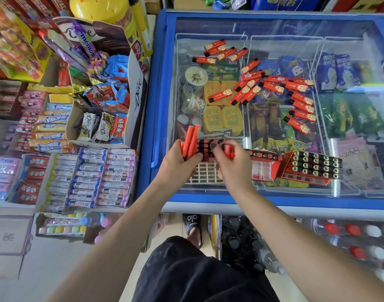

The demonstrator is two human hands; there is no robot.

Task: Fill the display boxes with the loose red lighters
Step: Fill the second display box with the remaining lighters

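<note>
Many loose red lighters (271, 87) lie scattered on the glass lid of a blue chest freezer (159, 88). My left hand (179, 165) grips a bunch of red lighters (190, 140) that stick up from the fist. My right hand (232, 164) pinches one red lighter (229, 151) just above a display box with a white grid of slots (205, 174), part of it hidden by both hands. To the right stand a partly filled red display box (265, 164) and a full one (312, 167).
Shelves of sweets, chocolate and gum (77, 127) crowd the left side. Bottled drinks with red and white caps (350, 240) stand on the floor under the freezer's front edge. My sandalled foot (193, 227) is on the floor below.
</note>
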